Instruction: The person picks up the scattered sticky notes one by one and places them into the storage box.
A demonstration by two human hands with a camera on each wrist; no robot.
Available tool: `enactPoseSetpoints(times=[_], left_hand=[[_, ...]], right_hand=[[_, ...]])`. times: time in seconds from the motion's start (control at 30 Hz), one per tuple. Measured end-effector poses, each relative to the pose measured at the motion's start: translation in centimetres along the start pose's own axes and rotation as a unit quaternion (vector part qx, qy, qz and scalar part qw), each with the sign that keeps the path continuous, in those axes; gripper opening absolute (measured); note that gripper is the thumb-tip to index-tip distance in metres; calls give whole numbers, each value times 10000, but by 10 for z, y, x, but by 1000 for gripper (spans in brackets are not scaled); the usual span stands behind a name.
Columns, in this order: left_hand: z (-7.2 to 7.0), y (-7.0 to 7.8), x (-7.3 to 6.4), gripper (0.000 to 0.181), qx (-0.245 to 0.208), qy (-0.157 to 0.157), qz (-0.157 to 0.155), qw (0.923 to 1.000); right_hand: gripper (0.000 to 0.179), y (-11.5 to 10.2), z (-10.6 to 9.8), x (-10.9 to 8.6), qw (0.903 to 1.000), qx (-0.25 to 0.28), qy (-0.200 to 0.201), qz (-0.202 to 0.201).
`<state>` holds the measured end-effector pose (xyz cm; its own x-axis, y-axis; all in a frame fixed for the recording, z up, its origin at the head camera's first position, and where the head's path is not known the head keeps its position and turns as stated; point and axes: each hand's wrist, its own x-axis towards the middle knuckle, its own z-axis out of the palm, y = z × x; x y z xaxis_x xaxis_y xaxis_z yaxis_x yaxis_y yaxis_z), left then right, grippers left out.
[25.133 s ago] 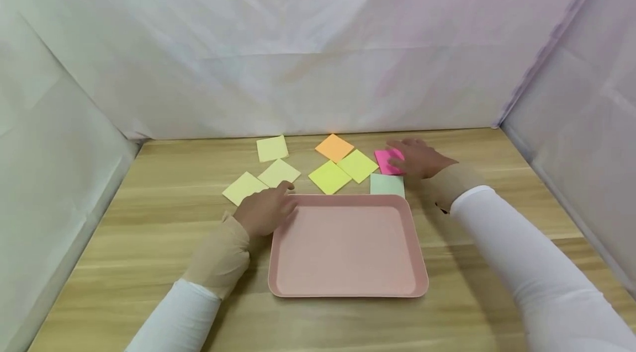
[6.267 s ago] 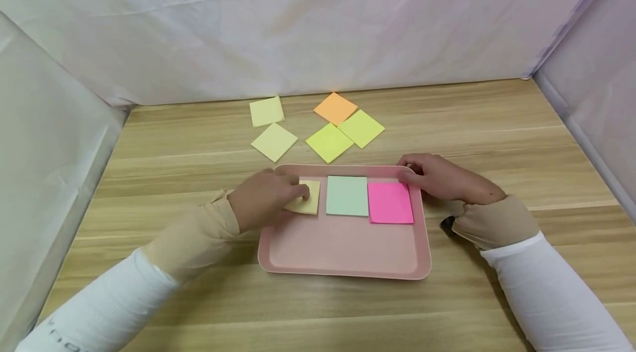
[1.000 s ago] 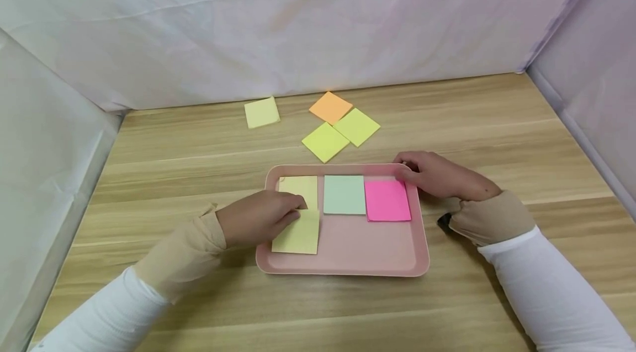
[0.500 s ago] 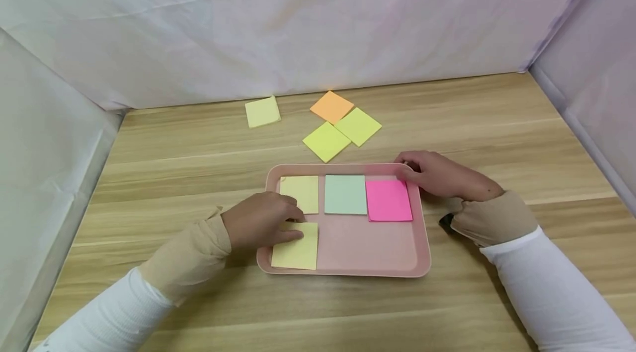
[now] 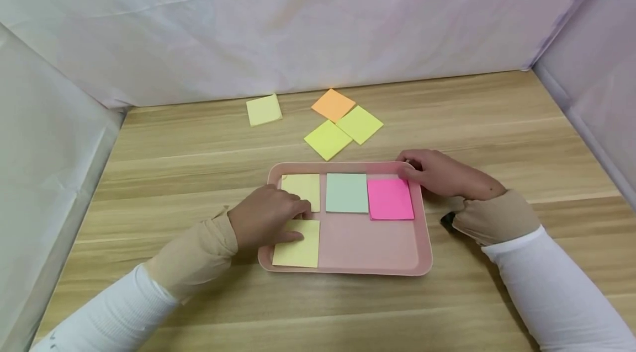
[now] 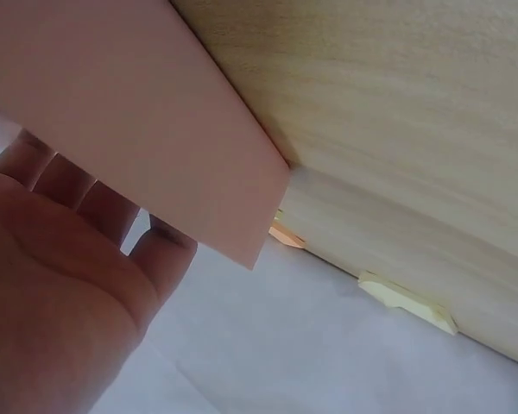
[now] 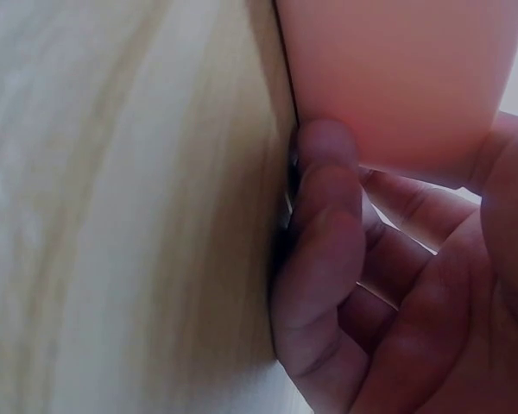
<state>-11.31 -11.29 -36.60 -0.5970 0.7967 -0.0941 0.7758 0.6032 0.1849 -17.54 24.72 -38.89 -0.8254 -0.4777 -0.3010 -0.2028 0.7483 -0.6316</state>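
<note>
A pink tray (image 5: 370,244) holds several square sticky-note pads. Along its back lie a pale yellow pad (image 5: 308,187), a mint green pad (image 5: 346,193) and a bright pink pad (image 5: 391,199). At the front left is a second pale yellow pad (image 5: 300,255), flat in the tray. My left hand (image 5: 265,217) reaches over the tray's left wall, its thumb on the front yellow pad and its fingertips by that pad's back edge. With my right hand (image 5: 447,175) I grip the back right corner, thumb inside and fingers outside; the right wrist view shows them curled against the tray wall (image 7: 397,78).
Behind the tray, two bright yellow pads (image 5: 328,139) and an orange pad (image 5: 333,105) lie together on the wooden table (image 5: 199,159). Another pale yellow pad (image 5: 264,110) lies further left. White cloth (image 5: 318,26) hangs behind and at both sides.
Over the last second my left hand has lowered a yellow pad from mid-left to the tray's front left corner. Its fingers have come off the pad's top. The right hand keeps its grip.
</note>
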Motion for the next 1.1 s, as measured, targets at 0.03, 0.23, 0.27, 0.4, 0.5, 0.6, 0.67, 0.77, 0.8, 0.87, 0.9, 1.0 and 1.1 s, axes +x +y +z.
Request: enactPoseSetpoints(times=[0.03, 0.23, 0.27, 0.4, 0.5, 0.6, 0.67, 0.77, 0.8, 0.87, 0.9, 1.0, 1.1], left_hand=[[0, 0, 0, 31, 4, -4, -18, 10000], [1, 1, -1, 29, 91, -3, -42, 9999], [0, 1, 0, 29, 104, -15, -35, 9999], [-4, -3, 3, 25, -50, -103, 33, 9999], [-11, -10, 9, 18, -506, -113, -71, 9986], [-19, -24, 16, 10, -1005, 63, -354, 9943], [-25, -36, 21, 6, -1284, 254, -630, 9894], [-33, -59, 27, 6, -1437, 582, -1234, 9802], [-35, -68, 30, 8, -1465, 675, -1474, 9758], [-36, -88, 35, 12, -1460, 885, -1955, 9657], [-36, -98, 37, 15, -1457, 950, -2195, 9600], [-35, -128, 45, 28, -1420, 1054, -2808, 9433], [-33, -153, 51, 42, -1251, 952, -3295, 9310]], right_hand=[[17, 0, 0, 0, 10000, 6, -2, -2], [17, -1, 0, -1, 10000, 13, 13, -28], [17, -1, 0, -1, 10000, 33, 15, -33], [16, 1, 3, 0, 10000, 63, 14, -62], [16, 2, 5, 2, 10000, 26, 57, -77], [17, 3, 7, 3, 9999, 42, 88, -70], [17, 2, 8, 3, 9999, 45, 94, -79], [18, 3, 8, 4, 9999, 16, 110, -72], [18, 2, 8, 4, 9999, -3, 121, -77], [18, 3, 8, 5, 9999, -22, 137, -58], [17, 2, 8, 5, 9999, -21, 135, -67], [17, 1, 7, 7, 9999, -28, 132, -43], [17, 0, 7, 7, 9999, -17, 129, -66]])
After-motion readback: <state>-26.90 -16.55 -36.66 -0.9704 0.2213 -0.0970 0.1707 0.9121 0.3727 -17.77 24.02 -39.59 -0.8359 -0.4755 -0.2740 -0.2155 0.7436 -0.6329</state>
